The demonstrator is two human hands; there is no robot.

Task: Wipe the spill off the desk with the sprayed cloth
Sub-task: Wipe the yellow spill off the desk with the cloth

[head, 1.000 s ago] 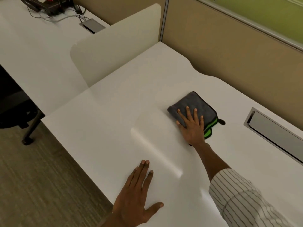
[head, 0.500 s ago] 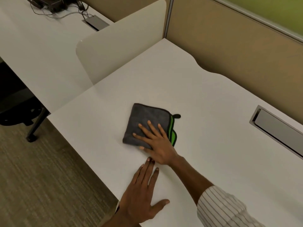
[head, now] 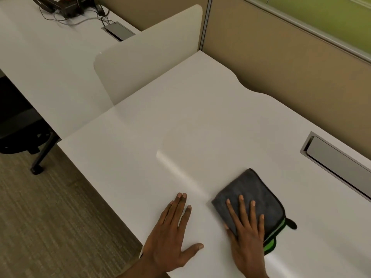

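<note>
Down at 5 o'clock on the tabletop (head: pixel 200 117), right hand (head: pixel 248 235) presses flat, fingers spread, on the folded grey microfibre cloth (head: pixel 251 191) for wiping pressure; left hand (head: pixel 170 237) lies open, gripping nothing, probably bracing.

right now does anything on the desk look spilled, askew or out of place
No spill shows on the desk, only a glare streak. The grey cloth lies folded under the right hand; the left hand rests flat beside it.
</note>
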